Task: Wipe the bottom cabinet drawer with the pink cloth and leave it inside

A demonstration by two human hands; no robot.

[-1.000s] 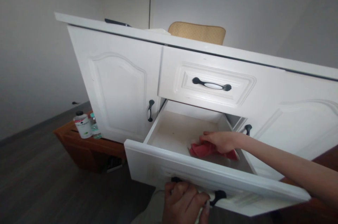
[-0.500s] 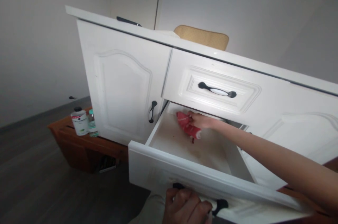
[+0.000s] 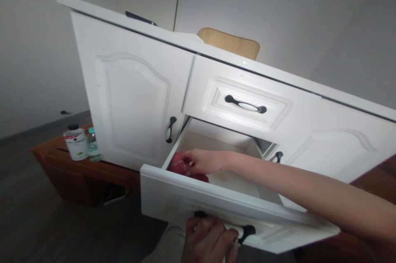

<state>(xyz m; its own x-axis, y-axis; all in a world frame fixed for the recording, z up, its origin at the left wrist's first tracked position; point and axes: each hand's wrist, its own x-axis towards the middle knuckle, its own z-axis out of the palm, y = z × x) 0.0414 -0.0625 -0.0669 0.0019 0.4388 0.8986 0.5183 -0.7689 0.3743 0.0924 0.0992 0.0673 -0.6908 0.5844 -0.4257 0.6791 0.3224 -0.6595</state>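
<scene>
My left hand [image 3: 210, 238] is closed around the black-and-white drawer handle [image 3: 247, 233] at the bottom of the view. The white drawer [image 3: 173, 186] stands pulled out of the cabinet. Inside it, my right hand [image 3: 199, 162] grips a red cloth [image 3: 178, 164] at the drawer's front left corner. Part of the cloth is hidden behind the drawer front and under my fingers. Faint brownish marks show on the drawer floor.
The white cabinet [image 3: 133, 89] has a shut upper drawer [image 3: 247, 106]. A white bottle with a black cap [image 3: 76, 143] and a clear bottle [image 3: 93, 147] stand on a brown wooden unit [image 3: 77, 176] at left. Behind the cabinet is a tan chair back [image 3: 229, 42].
My right hand has moved the red cloth from the back of the drawer toward its front left corner. My left hand stays on the handle. The view has shifted slightly.
</scene>
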